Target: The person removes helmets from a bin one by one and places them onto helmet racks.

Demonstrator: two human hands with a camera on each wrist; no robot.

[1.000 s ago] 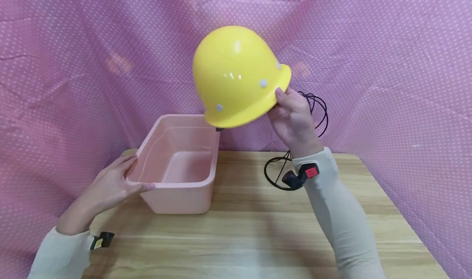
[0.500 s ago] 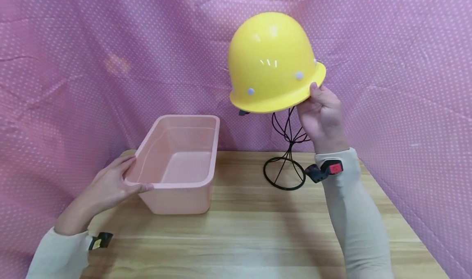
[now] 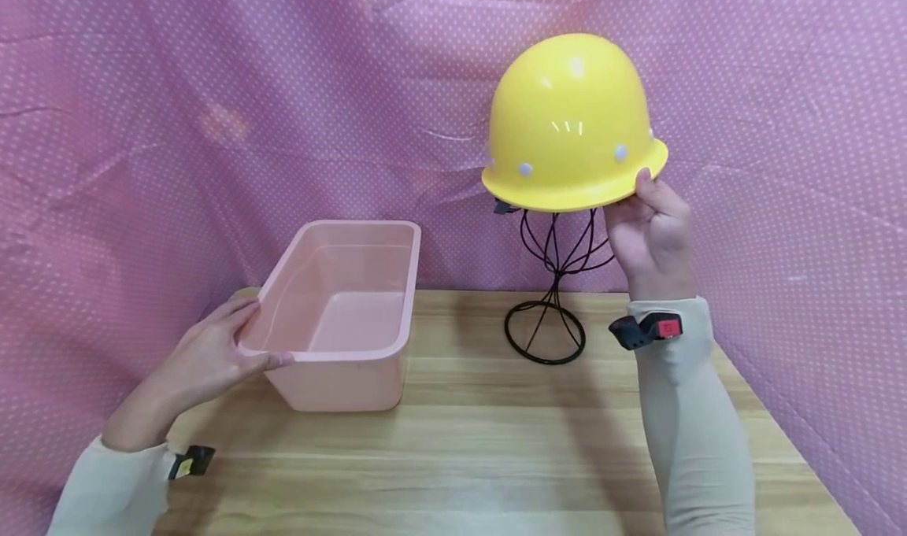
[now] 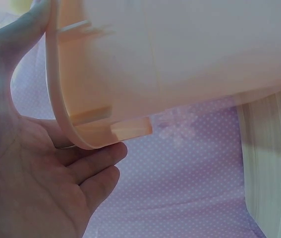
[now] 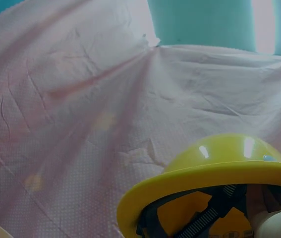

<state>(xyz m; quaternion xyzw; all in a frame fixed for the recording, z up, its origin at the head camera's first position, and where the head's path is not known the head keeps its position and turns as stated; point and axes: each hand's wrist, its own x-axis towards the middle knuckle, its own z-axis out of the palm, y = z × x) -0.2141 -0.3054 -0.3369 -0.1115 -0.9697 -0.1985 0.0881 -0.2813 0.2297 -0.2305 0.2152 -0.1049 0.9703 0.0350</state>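
A yellow hard hat (image 3: 570,119) with pale rivets is up at the back right. My right hand (image 3: 653,237) grips its brim from the right, thumb on top and the other fingers beneath. Black straps and a suspension band (image 5: 199,223) line the hat's underside in the right wrist view. Directly below it stands a black wire hat stand (image 3: 558,273), its top hidden by the hat. My left hand (image 3: 205,356) holds the near left corner of a pink plastic bin (image 3: 354,356), thumb over the front rim, fingers along the outer side (image 4: 93,171).
The bin sits on a wood-grain table (image 3: 453,457), left of the wire stand. Pink dotted cloth (image 3: 794,174) hangs behind and along both sides. Each sleeve bears a small black wrist camera (image 3: 641,331).
My right hand has carried the hard hat rightward from beside the bin to over the wire stand, and the hat has levelled. My left hand stays at the bin's corner.
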